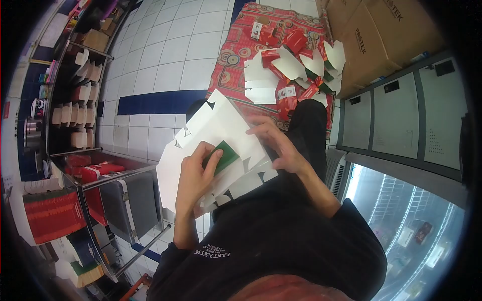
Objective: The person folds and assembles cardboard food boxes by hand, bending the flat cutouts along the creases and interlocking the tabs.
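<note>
White die-cut cardboard sheets (201, 135) lie over the person's lap, with notched edges at the left and bottom. My left hand (201, 168) has its thumb and fingers closed on a green flap (224, 157) on top of the white card. On the right, my right hand (273, 140) is spread at the card's right edge, its fingers apart. Whether its fingertips touch the card is hard to tell.
A red patterned mat (231, 60) on the tiled floor bears several red and white folded boxes (296, 42). Large brown cartons (371, 42) and grey lockers (394, 113) stand right. A lit glass-fronted cooler (401, 210) is lower right, a rack with red card stacks (52, 213) left.
</note>
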Tool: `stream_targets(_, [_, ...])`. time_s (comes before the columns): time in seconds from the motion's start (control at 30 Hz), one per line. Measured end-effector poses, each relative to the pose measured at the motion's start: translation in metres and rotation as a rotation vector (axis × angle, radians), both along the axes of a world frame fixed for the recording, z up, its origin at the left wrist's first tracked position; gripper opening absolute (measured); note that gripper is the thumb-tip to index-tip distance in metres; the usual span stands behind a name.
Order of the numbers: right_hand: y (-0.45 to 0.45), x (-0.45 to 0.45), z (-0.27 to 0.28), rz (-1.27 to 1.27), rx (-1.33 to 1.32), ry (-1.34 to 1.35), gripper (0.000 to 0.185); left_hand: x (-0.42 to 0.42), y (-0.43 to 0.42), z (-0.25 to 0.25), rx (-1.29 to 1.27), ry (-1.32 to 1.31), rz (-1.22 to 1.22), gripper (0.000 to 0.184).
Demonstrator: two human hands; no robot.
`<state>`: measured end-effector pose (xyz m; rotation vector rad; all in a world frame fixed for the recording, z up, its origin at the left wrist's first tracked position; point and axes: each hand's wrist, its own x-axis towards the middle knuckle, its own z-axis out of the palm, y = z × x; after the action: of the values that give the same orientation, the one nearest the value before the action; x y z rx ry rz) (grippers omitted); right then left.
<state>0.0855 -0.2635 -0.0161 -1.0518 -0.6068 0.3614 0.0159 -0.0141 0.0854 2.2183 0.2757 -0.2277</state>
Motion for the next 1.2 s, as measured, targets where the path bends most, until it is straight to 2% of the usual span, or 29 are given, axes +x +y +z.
stream_targets(0.03, [0.002, -0.002, 0.001, -0.026, 0.049, 0.046, 0.049, -0.001, 0.001, 0.0, 0.0, 0.0, 0.002, 0.023])
stream_targets(0.1, [0.003, -0.004, -0.005, -0.176, -0.262, -0.143, 0.037, -0.001, 0.004, -0.002, -0.003, -0.012, -0.019, 0.023])
stream_targets(0.13, [0.003, -0.007, -0.01, -0.177, -0.262, -0.142, 0.037, -0.002, 0.005, -0.005, -0.003, -0.011, -0.021, 0.023])
stream_targets(0.17, [0.002, -0.009, -0.017, -0.032, -0.226, 0.066, 0.035, -0.003, 0.007, -0.009, -0.058, -0.015, 0.004, 0.022])
stream_targets(0.23, [0.004, -0.009, -0.011, 0.113, -0.188, 0.275, 0.034, -0.003, 0.008, -0.011, -0.114, -0.017, 0.028, 0.022])
stream_targets(0.3, [0.008, -0.007, -0.002, 0.035, -0.23, 0.018, 0.044, -0.004, 0.01, -0.011, -0.172, -0.006, 0.086, 0.022])
stream_targets(0.33, [0.008, -0.007, -0.001, 0.036, -0.229, 0.017, 0.044, -0.004, 0.011, -0.012, -0.171, -0.007, 0.087, 0.022])
stream_targets(0.4, [0.01, -0.007, 0.003, -0.079, -0.207, -0.037, 0.068, -0.005, 0.015, -0.015, -0.23, -0.074, 0.174, 0.023])
stream_targets(0.43, [0.009, -0.005, 0.009, -0.079, -0.207, -0.038, 0.068, -0.006, 0.018, -0.014, -0.229, -0.075, 0.174, 0.023])
stream_targets(0.5, [0.005, -0.002, 0.02, -0.093, -0.233, -0.144, 0.081, -0.009, 0.023, -0.011, -0.455, -0.006, 0.228, 0.021])
stream_targets(0.53, [0.004, 0.0, 0.022, -0.098, -0.242, -0.179, 0.086, -0.009, 0.022, -0.01, -0.454, -0.006, 0.229, 0.021])
stream_targets(0.63, [0.005, 0.0, 0.01, -0.09, -0.362, -0.125, 0.09, -0.008, 0.019, -0.011, -0.476, -0.032, 0.274, 0.023])
stream_targets(0.7, [0.009, -0.002, 0.001, -0.158, -0.533, -0.029, 0.083, -0.009, 0.022, -0.023, -0.623, -0.03, 0.3, 0.021])
stream_targets(0.73, [0.013, -0.004, -0.015, -0.158, -0.536, -0.027, 0.083, -0.008, 0.025, -0.034, -0.625, -0.027, 0.3, 0.021])
stream_targets(0.8, [0.025, -0.008, -0.063, -0.061, -0.698, -0.008, 0.081, -0.005, 0.032, -0.072, -0.874, 0.022, 0.329, 0.019])
stream_targets(0.87, [0.036, -0.019, -0.093, -0.077, -0.694, 0.054, 0.079, -0.01, 0.037, -0.126, -0.913, 0.027, 0.345, 0.019])
stream_targets(0.9, [0.041, -0.023, -0.095, -0.09, -0.691, 0.129, 0.078, -0.005, 0.035, -0.133, -0.952, 0.045, 0.365, 0.018])
stream_targets(0.93, [0.043, -0.029, -0.097, -0.155, -0.694, 0.198, 0.068, -0.004, 0.034, -0.14, -0.949, 0.054, 0.363, 0.018])
stream_targets(1.07, [0.045, -0.025, -0.103, -0.129, -0.645, 0.172, 0.054, -0.013, 0.023, -0.162, -1.001, 0.081, 0.332, 0.016])
stream_targets(1.13, [0.046, -0.026, -0.096, -0.058, -0.541, 0.277, 0.044, -0.009, 0.018, -0.157, -1.012, 0.076, 0.343, 0.016])
stream_targets(1.2, [0.043, -0.027, -0.088, -0.071, -0.561, 0.222, 0.047, -0.008, 0.018, -0.145, -0.962, 0.059, 0.319, 0.015])
